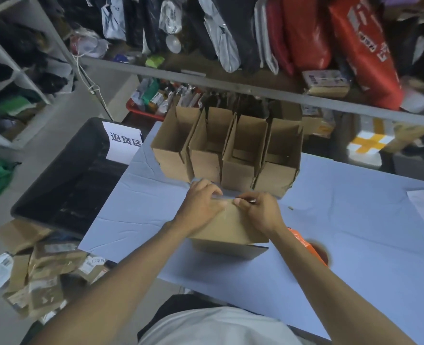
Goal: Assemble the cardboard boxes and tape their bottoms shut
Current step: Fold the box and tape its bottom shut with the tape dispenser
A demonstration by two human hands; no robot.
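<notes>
A cardboard box [231, 227] lies bottom-up on the blue table [343, 220], in front of me. My left hand [201, 202] rests on its far left edge with curled fingers pressing a strip of clear tape [222, 197] along the box's far edge. My right hand [258, 207] pinches the tape at the box's far edge, thumb and fingertips together. An orange tape dispenser [310, 247] lies on the table just right of my right forearm, partly hidden by it.
Several assembled open boxes [228, 150] stand in a row at the table's far edge. A black bin [64, 180] with a white label stands to the left. Flattened cardboard and packages [39, 270] lie on the floor. Shelves with bags run behind.
</notes>
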